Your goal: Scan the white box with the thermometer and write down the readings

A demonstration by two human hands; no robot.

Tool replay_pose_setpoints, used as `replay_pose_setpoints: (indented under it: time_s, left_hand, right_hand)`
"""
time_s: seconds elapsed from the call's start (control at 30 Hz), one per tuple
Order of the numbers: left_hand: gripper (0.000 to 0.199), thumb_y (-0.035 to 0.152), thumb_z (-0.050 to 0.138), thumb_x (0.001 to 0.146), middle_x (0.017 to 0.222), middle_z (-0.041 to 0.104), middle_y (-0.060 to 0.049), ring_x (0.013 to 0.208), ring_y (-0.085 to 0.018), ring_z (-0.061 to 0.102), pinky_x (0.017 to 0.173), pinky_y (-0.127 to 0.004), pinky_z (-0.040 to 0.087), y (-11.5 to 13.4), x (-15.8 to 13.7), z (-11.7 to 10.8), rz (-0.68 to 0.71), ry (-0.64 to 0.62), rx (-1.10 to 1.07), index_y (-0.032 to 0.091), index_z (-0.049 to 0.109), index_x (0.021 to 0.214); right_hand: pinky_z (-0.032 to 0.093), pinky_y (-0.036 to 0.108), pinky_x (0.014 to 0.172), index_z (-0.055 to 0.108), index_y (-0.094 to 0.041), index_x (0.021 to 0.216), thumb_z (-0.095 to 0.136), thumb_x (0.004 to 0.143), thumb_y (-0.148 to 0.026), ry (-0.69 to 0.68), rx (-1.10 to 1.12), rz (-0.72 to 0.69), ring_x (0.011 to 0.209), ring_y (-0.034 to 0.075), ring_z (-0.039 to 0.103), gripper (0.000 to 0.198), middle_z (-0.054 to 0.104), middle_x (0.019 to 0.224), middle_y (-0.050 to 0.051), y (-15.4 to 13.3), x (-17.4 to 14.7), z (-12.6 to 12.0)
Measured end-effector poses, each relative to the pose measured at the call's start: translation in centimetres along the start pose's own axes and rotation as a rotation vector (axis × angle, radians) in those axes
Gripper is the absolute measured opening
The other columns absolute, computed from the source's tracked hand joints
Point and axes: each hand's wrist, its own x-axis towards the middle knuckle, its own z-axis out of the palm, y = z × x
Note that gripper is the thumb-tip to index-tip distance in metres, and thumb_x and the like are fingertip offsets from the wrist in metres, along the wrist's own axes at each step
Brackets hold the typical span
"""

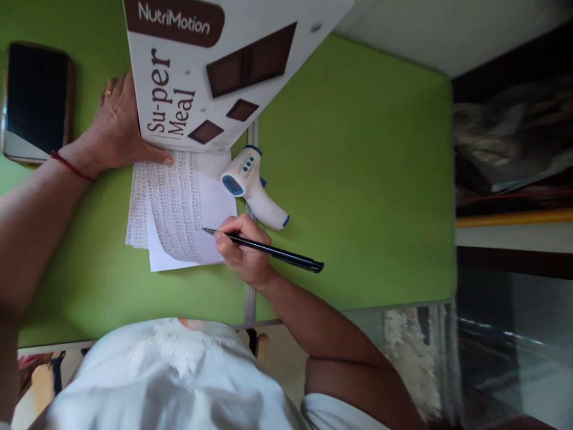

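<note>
My right hand (244, 246) is closed around a black pen (286, 255), its tip at the handwriting on a white sheet of paper (215, 197). Dense rows of small marks cover much of that sheet, which lies over more written sheets (136, 206). My left hand (117, 124) rests flat by the upper left of the papers, thumb stretched out onto them; its fingers are partly hidden by a white NutriMotion box (250, 36). The box stands over the top of the papers. Right beside the papers lies a white and blue infrared thermometer (257, 191).
A smartphone (36, 98) with a dark screen lies at the far left of the green folding table (358, 167). A metal seam (249, 304) crosses the tabletop. Beyond the right edge is a dark shelf (510, 143) with bundled items.
</note>
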Motion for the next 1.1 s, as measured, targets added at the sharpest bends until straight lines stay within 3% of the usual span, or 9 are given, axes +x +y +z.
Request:
replay_pose_setpoints:
  time_s: [0.27, 0.5, 0.7, 0.87, 0.97, 1.1]
  left_hand:
    - [0.141, 0.091, 0.076, 0.049, 0.158, 0.044, -0.001, 0.145, -0.045, 0.03, 0.127, -0.068, 0.011, 0.5, 0.0, -0.1, -0.041, 0.003, 0.061, 0.03, 0.021, 0.165]
    - [0.139, 0.089, 0.078, 0.048, 0.159, 0.042, 0.003, 0.149, -0.047, 0.027, 0.127, -0.068, 0.007, 0.1, 0.0, 0.0, -0.036, 0.0, 0.028, 0.039, 0.021, 0.164]
    - [0.131, 0.088, 0.077, 0.052, 0.157, 0.045, 0.004, 0.146, -0.045, 0.031, 0.127, -0.068, 0.009, 0.0, 0.0, 0.0, 0.004, 0.002, 0.03, 0.037, 0.028, 0.162]
    - [0.138, 0.093, 0.075, 0.047, 0.16, 0.042, 0.002, 0.143, -0.046, 0.034, 0.125, -0.065, 0.015, 0.4, 0.1, 0.0, -0.039, 0.007, 0.045, 0.034, 0.028, 0.162]
    - [0.139, 0.093, 0.075, 0.047, 0.158, 0.044, 0.003, 0.145, -0.046, 0.031, 0.124, -0.068, 0.012, 0.2, 0.0, 0.0, -0.024, 0.006, 0.028, 0.034, 0.025, 0.163]
    - [0.133, 0.089, 0.076, 0.051, 0.156, 0.046, 0.003, 0.145, -0.047, 0.031, 0.124, -0.072, 0.01, -0.3, -0.1, 0.0, -0.003, 0.003, 0.025, 0.039, 0.024, 0.163]
  right_hand:
    - [0.043, 0.022, 0.049, 0.05, -0.024, 0.079, 0.061, 0.092, -0.027, -0.019, 0.007, 0.005, 0.05, 0.009, 0.047, 0.017, 0.055, 0.062, -0.007, 0.1, -0.1, 0.0]
    - [0.043, 0.023, 0.049, 0.05, -0.024, 0.08, 0.062, 0.092, -0.027, -0.009, 0.016, -0.012, 0.051, 0.009, 0.048, 0.017, 0.056, 0.062, -0.007, 0.1, -0.1, 0.1]
    - [0.046, 0.024, 0.049, 0.051, -0.025, 0.081, 0.062, 0.091, -0.028, 0.0, 0.026, 0.012, 0.052, 0.01, 0.05, 0.015, 0.056, 0.063, -0.007, 0.4, -0.3, 0.1]
    - [0.045, 0.024, 0.049, 0.051, -0.025, 0.083, 0.06, 0.093, -0.027, 0.04, 0.016, -0.005, 0.051, 0.01, 0.051, 0.013, 0.056, 0.064, -0.007, 0.1, -0.3, 0.1]
    - [0.051, 0.025, 0.055, 0.059, -0.024, 0.095, 0.059, 0.095, -0.021, 0.025, -0.071, -0.107, 0.058, 0.011, 0.058, 0.003, 0.064, 0.073, -0.003, -0.2, 0.0, -0.3]
    - [0.058, 0.034, 0.073, 0.066, -0.026, 0.117, 0.059, 0.095, -0.012, -0.026, -0.273, -0.388, 0.082, 0.019, 0.067, 0.027, 0.068, 0.09, 0.004, 0.3, 0.7, -1.5]
